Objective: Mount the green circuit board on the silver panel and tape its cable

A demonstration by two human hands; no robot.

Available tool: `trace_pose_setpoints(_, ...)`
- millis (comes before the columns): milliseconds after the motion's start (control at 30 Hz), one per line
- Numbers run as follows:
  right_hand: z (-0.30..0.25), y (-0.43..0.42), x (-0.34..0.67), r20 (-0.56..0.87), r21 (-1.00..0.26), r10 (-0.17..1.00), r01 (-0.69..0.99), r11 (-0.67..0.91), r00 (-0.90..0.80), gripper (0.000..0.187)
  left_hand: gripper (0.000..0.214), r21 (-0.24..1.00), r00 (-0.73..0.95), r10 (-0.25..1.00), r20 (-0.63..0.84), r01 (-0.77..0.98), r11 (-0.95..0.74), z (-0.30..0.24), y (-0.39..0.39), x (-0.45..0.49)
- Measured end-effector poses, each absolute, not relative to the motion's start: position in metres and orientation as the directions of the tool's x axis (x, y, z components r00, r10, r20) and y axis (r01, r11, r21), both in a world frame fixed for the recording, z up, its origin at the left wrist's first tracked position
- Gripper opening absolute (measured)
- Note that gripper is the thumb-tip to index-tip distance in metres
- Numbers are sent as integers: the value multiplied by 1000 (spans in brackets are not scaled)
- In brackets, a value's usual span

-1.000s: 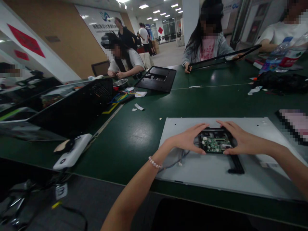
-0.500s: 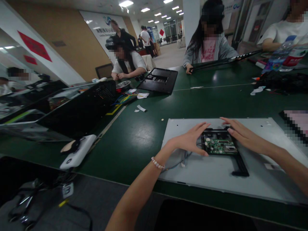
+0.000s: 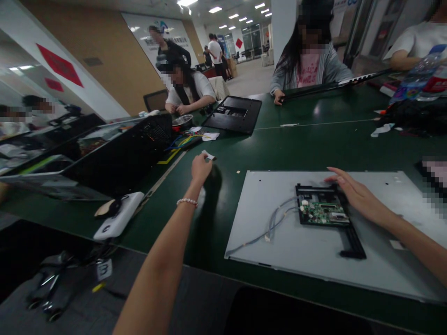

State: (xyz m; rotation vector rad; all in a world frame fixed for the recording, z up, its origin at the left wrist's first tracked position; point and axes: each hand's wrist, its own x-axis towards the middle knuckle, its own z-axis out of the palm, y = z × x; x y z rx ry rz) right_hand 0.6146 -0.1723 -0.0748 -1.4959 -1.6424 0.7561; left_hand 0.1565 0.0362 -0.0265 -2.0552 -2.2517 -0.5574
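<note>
A grey metal display panel [image 3: 258, 209] lies flat on the green table before me. On it sits a black bracket [image 3: 353, 242] holding a green circuit board [image 3: 323, 214], with grey-blue cables [image 3: 274, 221] running out to the left. My right hand [image 3: 356, 193] rests at the bracket's upper right corner, fingers stretched out and not closed round anything. Off the panel to the left, my left hand [image 3: 201, 168] pinches a small white paper strip [image 3: 208, 155] at the table surface. A beaded bracelet circles that wrist.
A white power bank [image 3: 118, 216] lies at the left table edge. Behind it leans a large black panel [image 3: 122, 158]. Farther back are a black back cover [image 3: 233, 115], a metal bowl [image 3: 182, 121] and coloured wires [image 3: 188, 139]. Across the table, a person holds a black frame [image 3: 335, 86].
My left hand has left the bracket, moved left and up across the table, and closed on the paper strip. My right hand stays by the bracket. The view has shifted slightly.
</note>
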Motion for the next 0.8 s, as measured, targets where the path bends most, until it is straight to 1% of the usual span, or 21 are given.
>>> trace_pose_setpoints(67,-74,-172,613,140,-843,990,525,119,-1,58,37,187,-197,940,278,971,149,-28,45,139)
trace_pose_setpoints(167,-73,-171,611,125,-851,992,515,101,12,58,36,120,-247,929,274,968,222,-31,59,126)
trace_pose_setpoints(500,-71,-167,610,136,-848,991,520,108,17,55,29,-113,-217,947,237,962,249,-33,103,124)
trace_pose_setpoints(700,-70,-166,611,140,-841,990,527,120,-3,54,33,-182,-153,950,273,961,207,-21,87,135)
trace_pose_setpoints(767,-69,-166,611,147,-842,989,524,129,-7,54,36,-197,-68,951,303,971,132,-16,74,152)
trace_pose_setpoints(800,-69,-166,611,148,-842,989,524,130,-7,54,37,-204,4,948,319,977,64,-13,66,165)
